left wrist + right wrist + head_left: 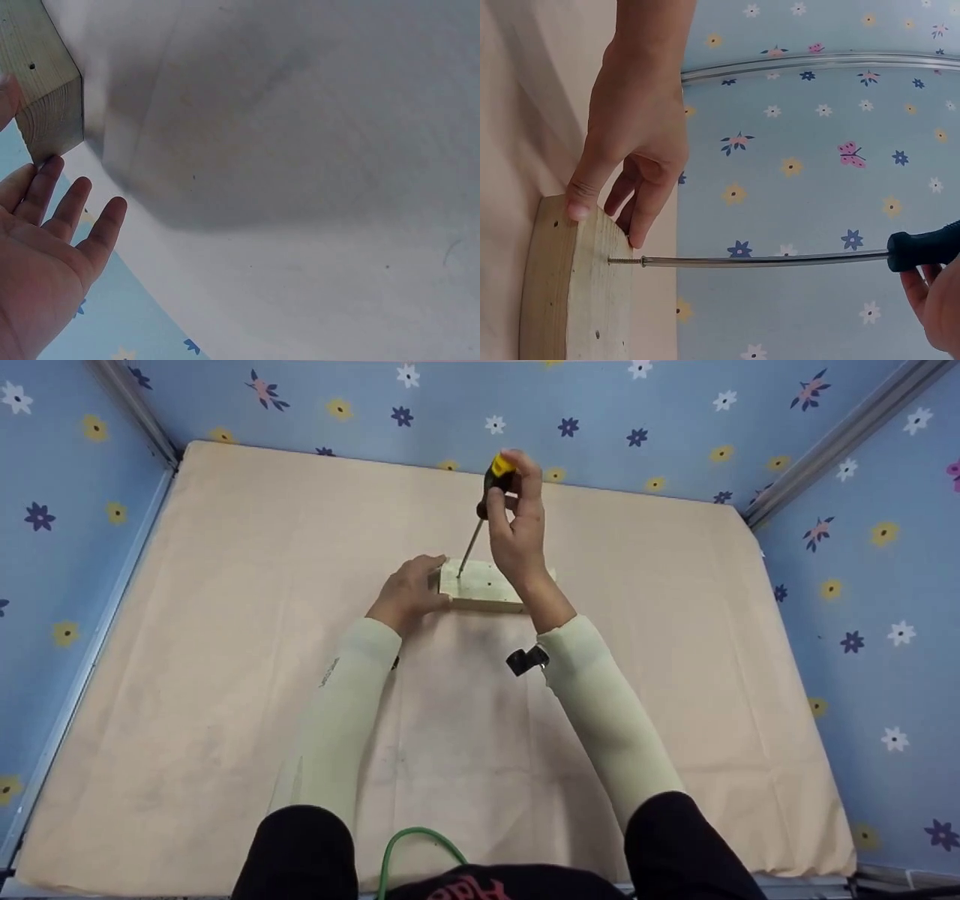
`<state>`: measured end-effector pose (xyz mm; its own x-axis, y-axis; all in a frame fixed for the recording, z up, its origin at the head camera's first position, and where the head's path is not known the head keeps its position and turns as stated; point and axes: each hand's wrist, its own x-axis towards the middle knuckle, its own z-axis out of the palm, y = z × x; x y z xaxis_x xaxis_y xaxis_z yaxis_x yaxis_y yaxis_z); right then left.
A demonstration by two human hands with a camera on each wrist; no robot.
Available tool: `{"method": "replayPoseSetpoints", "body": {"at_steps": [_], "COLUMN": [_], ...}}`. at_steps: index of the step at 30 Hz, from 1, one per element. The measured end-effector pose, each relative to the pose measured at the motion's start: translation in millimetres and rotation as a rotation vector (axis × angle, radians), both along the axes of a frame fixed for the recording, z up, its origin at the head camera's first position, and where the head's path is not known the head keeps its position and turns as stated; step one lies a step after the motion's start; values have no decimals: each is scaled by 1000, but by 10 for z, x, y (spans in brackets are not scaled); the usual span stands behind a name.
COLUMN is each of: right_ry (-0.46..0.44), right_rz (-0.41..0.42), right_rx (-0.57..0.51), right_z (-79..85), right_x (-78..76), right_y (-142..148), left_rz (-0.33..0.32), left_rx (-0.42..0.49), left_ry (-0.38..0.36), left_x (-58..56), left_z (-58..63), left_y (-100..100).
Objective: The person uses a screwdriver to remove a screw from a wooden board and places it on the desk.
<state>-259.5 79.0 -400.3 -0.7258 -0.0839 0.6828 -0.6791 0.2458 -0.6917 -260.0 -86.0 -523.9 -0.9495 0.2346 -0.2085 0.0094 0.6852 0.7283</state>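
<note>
A pale wooden block (474, 585) lies on the cloth, and my left hand (409, 592) grips its left end. In the right wrist view, that hand's thumb presses one face while fingers reach round the opposite edge. My right hand (521, 529) holds a screwdriver (471, 546) by its black and yellow handle, above the block. A screw (625, 261) stands partly sunk in the block's top, its head meeting the screwdriver's tip. Small dark holes (598, 334) mark the wood beside it. The right forearm hides the block's right end in the head view.
A beige cloth (225, 660) covers the table. Blue flowered walls (420, 416) stand at the back and both sides. A green cable (420, 831) loops at the near edge by the person's body. A black wrist camera (527, 660) sits on the right sleeve.
</note>
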Motion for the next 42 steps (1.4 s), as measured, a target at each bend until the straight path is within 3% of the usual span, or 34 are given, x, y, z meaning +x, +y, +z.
{"method": "replayPoseSetpoints", "body": {"at_steps": [6, 13, 20, 28, 34, 37, 42], "right_ry": [6, -45, 9, -12, 63, 44, -34], "right_rz": [-17, 88, 4, 57, -40, -48, 12], "right_rx": [-17, 51, 15, -57, -62, -67, -106], "right_z": [23, 31, -10, -26, -30, -16, 28], "right_x": [0, 15, 9, 24, 0, -9, -17], "right_y": [-1, -10, -35, -38, -42, -55, -95], "left_rz": [9, -20, -10, -11, -13, -9, -23], "left_rx": [-19, -40, -29, -11, -23, -25, -42], "left_ry": [-15, 20, 20, 32, 22, 21, 45], "left_x": [-16, -23, -34, -3, 10, 9, -2], "left_z": [12, -5, -11, 4, 6, 1, -7], "left_y": [18, 3, 18, -2, 2, -2, -7]}}
